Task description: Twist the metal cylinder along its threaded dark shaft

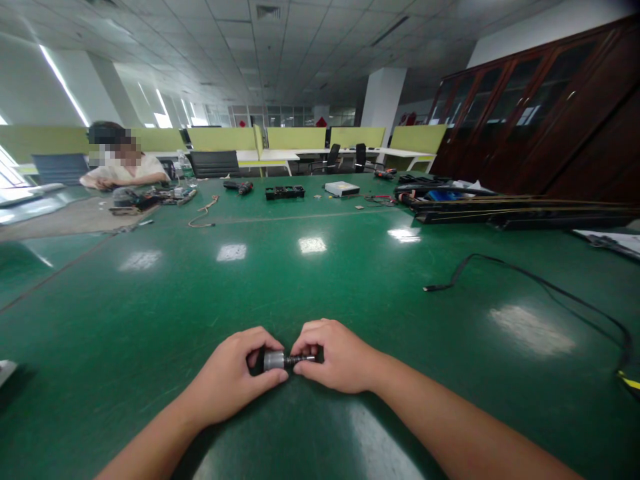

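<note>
Near the front edge of the green table, my left hand (231, 373) is closed around a small silver metal cylinder with a shaft (273, 361). The cylinder lies on its side, pointing right. Its thin shaft is dark and looks ridged, with a lighter tip. My right hand (340, 360) pinches that shaft between thumb and fingers. Both hands rest low, close to the tabletop. The cylinder's left end is partly hidden within my left hand.
A black cable (540, 281) curves across the right side. Farther back lie a power drill (239, 187), a black slotted frame (285, 193), a flat silver box (342, 189) and black metal rails (460, 212). At the far left sits another person (130, 170).
</note>
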### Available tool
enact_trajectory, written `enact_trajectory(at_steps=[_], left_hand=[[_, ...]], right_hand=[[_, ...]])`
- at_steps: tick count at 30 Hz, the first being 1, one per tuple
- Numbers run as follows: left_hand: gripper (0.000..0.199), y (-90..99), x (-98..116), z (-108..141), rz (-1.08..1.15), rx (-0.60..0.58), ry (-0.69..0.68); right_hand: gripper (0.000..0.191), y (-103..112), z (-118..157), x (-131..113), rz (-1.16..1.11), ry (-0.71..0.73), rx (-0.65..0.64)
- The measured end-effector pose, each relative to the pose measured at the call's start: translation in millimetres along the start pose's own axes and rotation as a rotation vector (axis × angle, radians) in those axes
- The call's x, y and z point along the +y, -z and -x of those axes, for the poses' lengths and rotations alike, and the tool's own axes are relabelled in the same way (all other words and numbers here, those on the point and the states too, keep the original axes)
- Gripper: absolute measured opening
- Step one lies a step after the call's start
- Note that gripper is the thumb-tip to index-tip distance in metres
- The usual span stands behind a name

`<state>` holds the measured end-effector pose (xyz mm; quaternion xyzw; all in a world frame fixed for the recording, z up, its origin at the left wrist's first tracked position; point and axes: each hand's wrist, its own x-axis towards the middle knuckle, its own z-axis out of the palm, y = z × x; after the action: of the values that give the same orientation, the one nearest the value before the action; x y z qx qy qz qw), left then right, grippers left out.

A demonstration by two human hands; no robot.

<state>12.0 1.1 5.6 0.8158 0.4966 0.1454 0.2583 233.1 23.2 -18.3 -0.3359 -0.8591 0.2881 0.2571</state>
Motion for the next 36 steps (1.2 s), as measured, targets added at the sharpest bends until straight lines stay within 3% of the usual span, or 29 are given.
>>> enact_trajectory(at_steps=[36], left_hand=[[0.024,-0.5,-1.3,0.9,0.000,0.002,0.000]], right_hand=[[0.009,5.2,3.7,7.3,0.047,0.022,0.038]])
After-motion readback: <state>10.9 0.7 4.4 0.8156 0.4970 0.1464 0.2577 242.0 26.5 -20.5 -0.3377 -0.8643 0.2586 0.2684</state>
